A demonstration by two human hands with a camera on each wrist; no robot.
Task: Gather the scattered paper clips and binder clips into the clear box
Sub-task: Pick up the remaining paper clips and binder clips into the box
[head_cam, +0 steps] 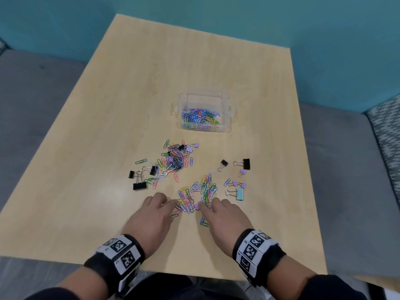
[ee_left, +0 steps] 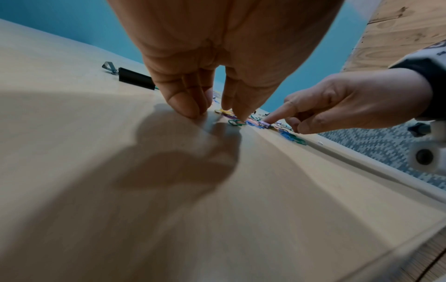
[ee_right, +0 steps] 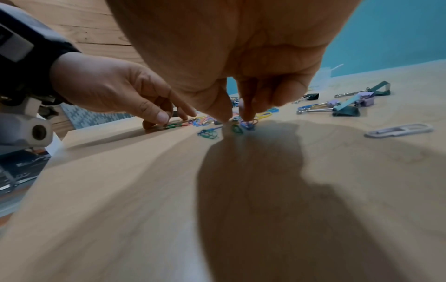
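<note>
Risk first: thin wire clips lying flat on smooth wood, hard to get a nail under — likely to skate away from the fingertips rather than lift. Interlocked ones in the near pile of paper clips (head_cam: 195, 197) could come up as a dangling chain and shed pieces on the way to the clear box (head_cam: 203, 112), well apart on the far side of the table (head_cam: 86, 148). Could also nudge strays toward the near edge; a blue and green pair (head_cam: 204, 221) already tucked close under the right palm.

Pose: both hands low over the near pile, palms down, wrists raised, fingers pointing down at the tabletop. Left hand (head_cam: 151, 215) at the pile's left edge, fingers (ee_left: 190, 103) bunched together with tips on the wood beside a green clip (ee_left: 235, 122); thumb lowered beside them, no clip seen clamped between. Right hand (head_cam: 225, 217) at the pile's right edge, fingertips (ee_right: 248, 108) drawn together and pressed onto a blue clip (ee_right: 247, 125) — whether actually pinched or only pinned down, cannot tell.

Box already partly filled with coloured paper clips. Left on the table: a second tangle of clips and black binder clips (head_cam: 173, 159) at far left, a mint binder clip (head_cam: 238, 193) and lilac ones to the right, two black ones farther right.
</note>
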